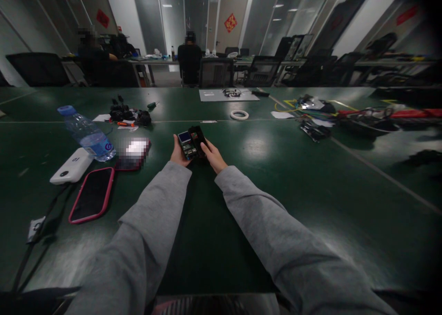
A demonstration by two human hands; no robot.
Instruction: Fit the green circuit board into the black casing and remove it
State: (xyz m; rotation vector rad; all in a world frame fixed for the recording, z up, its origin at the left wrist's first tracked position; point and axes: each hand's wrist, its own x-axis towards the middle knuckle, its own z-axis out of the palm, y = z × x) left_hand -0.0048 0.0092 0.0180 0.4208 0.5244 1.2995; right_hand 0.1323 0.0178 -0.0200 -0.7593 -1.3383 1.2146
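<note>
Green circuit board (189, 148) lies in my half-closed left hand (177, 155), thumb along its edge. Just beside it, my right hand (214, 157) grips a black case (198, 139). Left of my hands is a plastic bottle (88, 134); beyond them, a white ring (239, 118).

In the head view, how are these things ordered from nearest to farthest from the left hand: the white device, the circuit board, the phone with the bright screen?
1. Circuit board: nearest, held in the left hand.
2. Phone with the bright screen: lying to the left of that hand.
3. White device: farthest, left beyond this phone.
</note>
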